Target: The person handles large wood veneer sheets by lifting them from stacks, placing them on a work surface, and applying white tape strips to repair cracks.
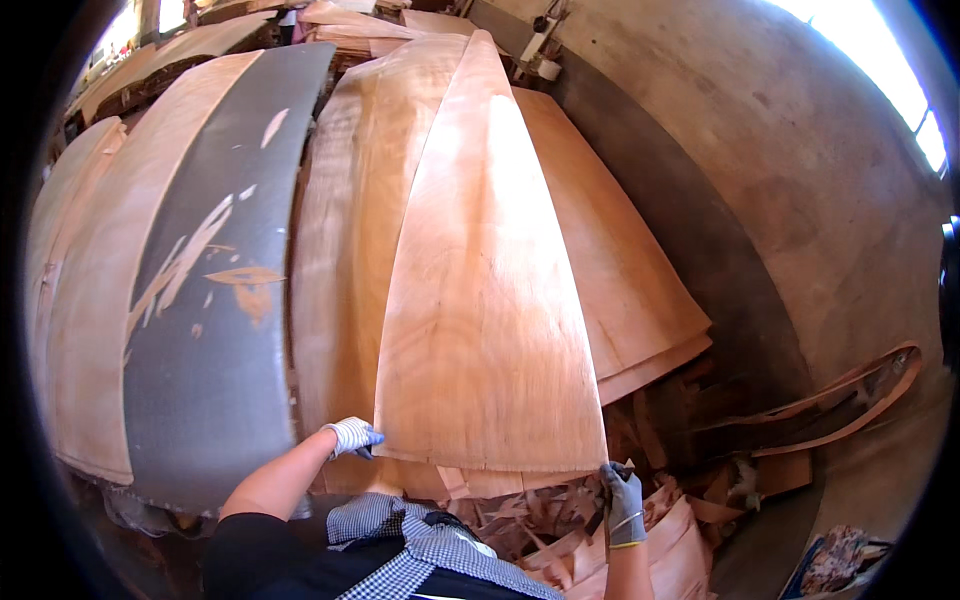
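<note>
Left hand [354,437], gloved, pinches the near left corner of a tapering wood sheet [480,320]; right hand [624,503], likewise gloved, grips the near right corner; this spread grasp presumably keeps the broad edge level and the thin piece from twisting; the sheet lies centrally, narrow end pointing away, overlapping a pale wooden stack [345,200] at left and reddish sheets [620,290] at right, which seem to bear its length; whether it touches them throughout, I cannot tell from here; farther left, a dark grey panel [220,370] carries loose splinters [245,275]; below the near edge lie heaped offcuts [530,525], apparently discarded there.
</note>
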`<state>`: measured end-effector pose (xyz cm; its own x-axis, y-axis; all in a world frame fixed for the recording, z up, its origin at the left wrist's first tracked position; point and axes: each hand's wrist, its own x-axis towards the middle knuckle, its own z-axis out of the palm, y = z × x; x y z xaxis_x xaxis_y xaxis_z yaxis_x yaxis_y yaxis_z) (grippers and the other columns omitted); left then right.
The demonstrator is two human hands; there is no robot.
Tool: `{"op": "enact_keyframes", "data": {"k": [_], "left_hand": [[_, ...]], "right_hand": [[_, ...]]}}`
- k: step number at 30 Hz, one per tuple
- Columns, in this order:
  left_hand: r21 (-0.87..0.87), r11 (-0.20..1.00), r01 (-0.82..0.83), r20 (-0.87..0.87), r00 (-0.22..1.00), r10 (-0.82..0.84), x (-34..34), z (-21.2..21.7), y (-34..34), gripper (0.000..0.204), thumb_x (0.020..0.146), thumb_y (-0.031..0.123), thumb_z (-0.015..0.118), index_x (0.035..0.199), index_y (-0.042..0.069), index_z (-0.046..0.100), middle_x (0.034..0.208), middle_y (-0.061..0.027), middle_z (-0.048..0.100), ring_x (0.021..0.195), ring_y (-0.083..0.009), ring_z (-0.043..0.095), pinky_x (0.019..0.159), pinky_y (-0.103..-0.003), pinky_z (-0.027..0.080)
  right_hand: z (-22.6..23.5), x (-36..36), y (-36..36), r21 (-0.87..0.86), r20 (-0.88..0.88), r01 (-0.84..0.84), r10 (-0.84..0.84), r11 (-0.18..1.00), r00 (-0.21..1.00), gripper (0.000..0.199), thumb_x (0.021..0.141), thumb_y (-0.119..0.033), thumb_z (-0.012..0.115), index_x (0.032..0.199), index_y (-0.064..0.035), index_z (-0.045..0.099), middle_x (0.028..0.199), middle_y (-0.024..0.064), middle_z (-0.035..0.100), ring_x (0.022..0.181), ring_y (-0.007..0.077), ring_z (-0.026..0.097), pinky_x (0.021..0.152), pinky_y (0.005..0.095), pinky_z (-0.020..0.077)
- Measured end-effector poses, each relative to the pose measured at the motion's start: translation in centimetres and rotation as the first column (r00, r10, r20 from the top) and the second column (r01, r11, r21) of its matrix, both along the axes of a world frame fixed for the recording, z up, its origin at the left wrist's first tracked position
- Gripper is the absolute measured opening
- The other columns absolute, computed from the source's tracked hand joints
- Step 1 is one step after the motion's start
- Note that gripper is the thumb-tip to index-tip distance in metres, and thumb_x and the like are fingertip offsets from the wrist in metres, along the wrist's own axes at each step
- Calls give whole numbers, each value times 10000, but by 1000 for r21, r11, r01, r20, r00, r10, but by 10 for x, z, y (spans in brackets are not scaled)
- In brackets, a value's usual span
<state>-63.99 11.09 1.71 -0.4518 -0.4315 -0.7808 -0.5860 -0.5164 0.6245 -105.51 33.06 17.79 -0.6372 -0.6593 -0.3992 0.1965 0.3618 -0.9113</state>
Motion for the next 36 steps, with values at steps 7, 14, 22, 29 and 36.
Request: {"op": "enact_keyframes", "data": {"k": [7, 14, 22, 29, 36], "left_hand": [[-96, 919, 383, 159, 917, -366, -184, -43, -61, 381, 885, 385, 538, 851, 30, 673, 723, -80, 685, 644, -174, 653, 616, -334, 503], [-309, 800, 514, 296, 851, -433, -361, -108, -83, 404, 872, 402, 509, 877, 39, 687, 737, -95, 685, 662, -201, 651, 660, -351, 504], [-318, 915, -248, -62, 969, 241, -564, -57, -84, 454, 899, 418, 499, 898, -8, 657, 779, -129, 662, 702, -225, 652, 621, -359, 518], [742, 285, -606, 340, 708, 619, -628, -158, -4, 1007, 740, 798, 351, 1423, 66, 249, 1451, -155, 292, 1324, -336, 290, 1068, -521, 229], [589, -447, -673, 216, -402, 890, -739, -257, 10, 811, 807, 605, 511, 1410, 129, 252, 1413, -109, 346, 1316, -262, 308, 1042, -515, 274]], "right_hand": [[38, -117, -37, 2, 119, 75, -75, 997, 990, 183, 824, -207, 670, 878, -61, 572, 615, -13, 472, 467, 106, 457, 374, 222, 322], [7, -284, -56, -3, 168, 98, -96, 995, 981, 157, 855, -213, 639, 850, -86, 547, 587, -1, 477, 433, 109, 432, 362, 233, 320], [19, -484, -116, -21, 19, 34, -34, 999, 999, 199, 836, -208, 661, 923, -69, 549, 580, 16, 496, 440, 116, 460, 360, 236, 344], [12, -650, -183, 4, -47, -2, 2, 1000, 999, 173, 843, -187, 647, 906, -68, 539, 583, 32, 494, 416, 131, 445, 356, 255, 348], [9, -751, -232, 49, -224, -2, 13, 999, 975, 133, 837, -120, 642, 853, -32, 544, 547, 34, 491, 372, 136, 441, 317, 268, 344]]}}
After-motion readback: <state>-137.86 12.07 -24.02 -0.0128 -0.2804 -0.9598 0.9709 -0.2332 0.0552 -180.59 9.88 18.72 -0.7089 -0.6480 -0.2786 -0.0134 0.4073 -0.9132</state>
